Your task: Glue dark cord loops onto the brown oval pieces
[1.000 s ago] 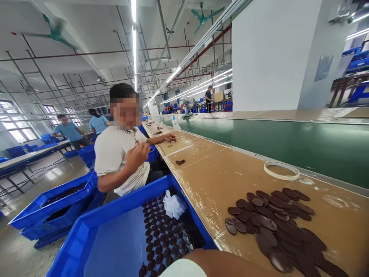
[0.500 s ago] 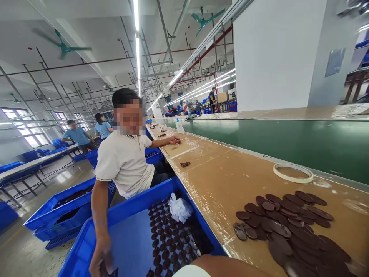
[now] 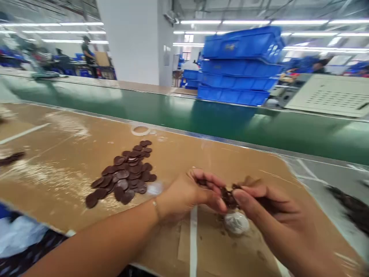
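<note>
Dark brown discs (image 3: 229, 198) pinched by the fingertips of my left hand (image 3: 184, 196) and right hand (image 3: 273, 211); a slack pinch could scatter them toward the disc pile (image 3: 122, 177) left of the fingers.

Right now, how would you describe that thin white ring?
Find the green conveyor belt behind the tan workbench. Near the belt's edge, just beyond the heap of dark brown discs, lies a thin white ring, likely tape, the only pale loop there.

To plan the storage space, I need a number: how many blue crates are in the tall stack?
4. All stand in one stack beyond the green conveyor belt: top crate, second crate, third crate, bottom crate.
</note>
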`<state>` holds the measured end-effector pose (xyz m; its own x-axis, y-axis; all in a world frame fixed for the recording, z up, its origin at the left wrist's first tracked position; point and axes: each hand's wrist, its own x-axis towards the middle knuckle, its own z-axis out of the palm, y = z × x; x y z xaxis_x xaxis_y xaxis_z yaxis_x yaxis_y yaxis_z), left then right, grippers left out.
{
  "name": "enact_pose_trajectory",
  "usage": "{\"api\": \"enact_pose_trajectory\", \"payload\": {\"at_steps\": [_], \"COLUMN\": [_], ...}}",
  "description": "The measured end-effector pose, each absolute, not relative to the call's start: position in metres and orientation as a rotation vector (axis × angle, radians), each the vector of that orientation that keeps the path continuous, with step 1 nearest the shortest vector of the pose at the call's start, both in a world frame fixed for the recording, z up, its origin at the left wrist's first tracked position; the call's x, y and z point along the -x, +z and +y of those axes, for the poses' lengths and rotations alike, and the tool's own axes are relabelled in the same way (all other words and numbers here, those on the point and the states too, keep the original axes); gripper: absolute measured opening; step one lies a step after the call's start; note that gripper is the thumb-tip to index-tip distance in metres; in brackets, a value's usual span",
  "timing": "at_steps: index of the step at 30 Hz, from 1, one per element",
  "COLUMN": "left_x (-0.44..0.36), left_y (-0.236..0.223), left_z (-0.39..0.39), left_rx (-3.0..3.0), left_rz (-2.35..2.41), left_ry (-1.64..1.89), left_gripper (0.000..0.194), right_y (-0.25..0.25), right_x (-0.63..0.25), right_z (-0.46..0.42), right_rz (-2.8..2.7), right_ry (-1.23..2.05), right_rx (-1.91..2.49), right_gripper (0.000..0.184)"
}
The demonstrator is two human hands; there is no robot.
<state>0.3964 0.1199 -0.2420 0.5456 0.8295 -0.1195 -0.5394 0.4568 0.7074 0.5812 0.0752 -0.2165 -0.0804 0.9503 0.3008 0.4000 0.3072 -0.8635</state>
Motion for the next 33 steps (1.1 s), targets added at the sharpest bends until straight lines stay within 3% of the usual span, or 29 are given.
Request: {"api": "enact_pose_trajectory", "payload": {"at_steps": [11,24,33], "left_x": [-0.382,-0.381,-0.375], "left_y": [-0.236,-0.24,-0.247], "left_z": [0.114,0.11,0.117], "left_rx": [-0.714,-0.747,-0.902], "left_rz": [0.536,0.498,0.535], "left_ry": [0.953,0.904,0.956], "left_gripper": [0.033,0.031,0.03], "right_y": [-0.204,-0.198,-0.196], "right_x": [-0.559,-0.556,-0.56], "right_z": [0.075,0.084,0.083], "right_rz": [-1.551,-1.256,-1.241], "right_ry": [0.991,1.328,1.299], "right_rx": [1.047,1.146,1.152], "right_gripper": [0.025,0.035,0.02]}}
